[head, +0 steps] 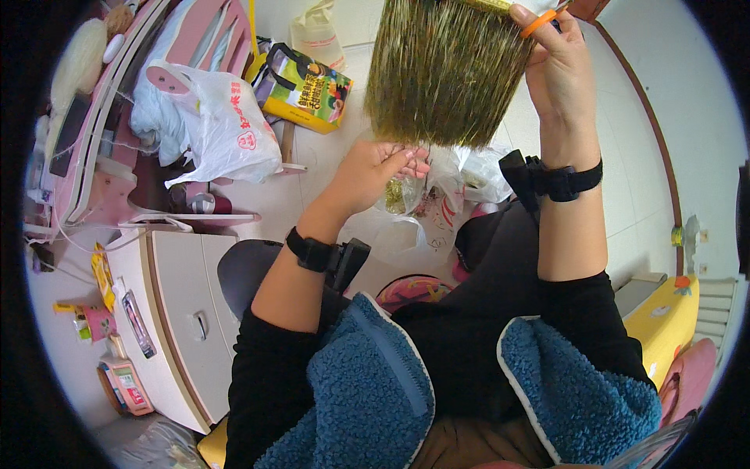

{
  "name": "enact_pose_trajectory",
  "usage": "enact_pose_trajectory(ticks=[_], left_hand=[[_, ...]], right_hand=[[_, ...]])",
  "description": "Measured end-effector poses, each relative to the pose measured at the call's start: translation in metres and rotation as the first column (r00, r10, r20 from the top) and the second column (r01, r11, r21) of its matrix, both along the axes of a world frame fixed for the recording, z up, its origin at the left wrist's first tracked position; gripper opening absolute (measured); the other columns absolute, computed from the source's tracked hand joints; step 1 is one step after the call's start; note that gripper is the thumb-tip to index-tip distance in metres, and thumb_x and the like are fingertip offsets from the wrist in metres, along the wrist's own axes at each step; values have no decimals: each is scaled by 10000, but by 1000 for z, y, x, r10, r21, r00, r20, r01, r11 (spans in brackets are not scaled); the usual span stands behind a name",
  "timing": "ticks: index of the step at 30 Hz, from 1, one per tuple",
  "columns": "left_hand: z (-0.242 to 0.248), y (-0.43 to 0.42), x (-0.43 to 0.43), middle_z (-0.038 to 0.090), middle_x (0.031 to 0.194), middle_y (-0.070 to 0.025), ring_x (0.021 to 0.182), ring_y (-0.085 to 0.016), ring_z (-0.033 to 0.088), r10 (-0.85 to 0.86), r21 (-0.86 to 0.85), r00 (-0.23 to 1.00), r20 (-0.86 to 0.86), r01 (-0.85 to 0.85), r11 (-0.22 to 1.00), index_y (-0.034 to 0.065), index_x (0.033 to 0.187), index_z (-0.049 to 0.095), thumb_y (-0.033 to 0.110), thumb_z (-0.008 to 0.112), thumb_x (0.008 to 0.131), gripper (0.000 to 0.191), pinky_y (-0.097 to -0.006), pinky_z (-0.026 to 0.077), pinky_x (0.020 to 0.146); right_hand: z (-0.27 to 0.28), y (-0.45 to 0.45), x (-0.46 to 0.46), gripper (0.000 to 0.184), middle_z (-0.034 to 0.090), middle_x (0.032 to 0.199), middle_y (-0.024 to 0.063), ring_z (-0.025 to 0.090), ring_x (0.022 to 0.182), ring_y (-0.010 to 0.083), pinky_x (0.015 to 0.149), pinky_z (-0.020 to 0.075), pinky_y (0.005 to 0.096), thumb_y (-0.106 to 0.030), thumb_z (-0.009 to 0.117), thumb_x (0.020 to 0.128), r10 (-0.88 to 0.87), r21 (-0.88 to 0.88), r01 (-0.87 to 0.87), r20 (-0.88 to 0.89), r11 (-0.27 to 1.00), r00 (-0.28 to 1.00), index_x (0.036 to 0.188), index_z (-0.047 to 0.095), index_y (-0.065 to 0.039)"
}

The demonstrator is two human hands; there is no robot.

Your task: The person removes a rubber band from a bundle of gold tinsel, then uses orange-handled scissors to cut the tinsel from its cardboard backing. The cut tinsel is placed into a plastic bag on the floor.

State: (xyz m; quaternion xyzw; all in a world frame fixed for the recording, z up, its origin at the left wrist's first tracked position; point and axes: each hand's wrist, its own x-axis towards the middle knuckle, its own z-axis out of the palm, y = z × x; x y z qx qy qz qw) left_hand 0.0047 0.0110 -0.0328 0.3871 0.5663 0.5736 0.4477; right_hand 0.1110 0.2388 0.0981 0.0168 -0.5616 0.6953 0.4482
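Note:
A wide fringe of dark green and gold strands (448, 73) hangs from a yellowish strip (489, 4) at the picture's top edge. My right hand (556, 64) is at the fringe's upper right corner, with scissors with an orange handle (539, 22) hooked on its fingers. Its thumb presses toward the strip. Just under the fringe's lower ends is my left hand (389, 167), fingers curled together. Whether it pinches a thin strand cannot be made out. Below it, clear plastic bags (425, 193) hold gold and reddish bits.
A pink rack (202, 29) stands at left, with a white plastic bag (234, 120) hanging on it. Beside it are a colourful carrier bag (310, 88) and a pale bag (319, 35). A white drawer cabinet (193, 316) is left of my knee. A yellow cushioned item (668, 322) is at right.

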Motion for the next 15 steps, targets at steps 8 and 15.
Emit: enact_pose_trajectory(ticks=[8, 15], left_hand=[[19, 2, 12, 699, 1194, -86, 1103, -192, 633, 132, 137, 928, -349, -89, 987, -19, 1257, 647, 207, 744, 914, 423, -355, 469, 1005], [8, 19, 30, 695, 1013, -36, 916, -167, 631, 152, 104, 988, 7, -151, 983, 17, 1142, 690, 195, 697, 963, 252, -320, 509, 823]], right_hand=[[5, -18, 2, 511, 656, 1174, 113, 642, 1071, 182, 991, 469, 330, 22, 765, 837, -108, -73, 111, 52, 991, 993, 1254, 471, 19], [0, -28, -3, 483, 663, 1161, 118, 647, 1065, 185, 981, 475, 327, 38, 756, 843, -20, -90, 24, 38, 996, 999, 1228, 467, 6]])
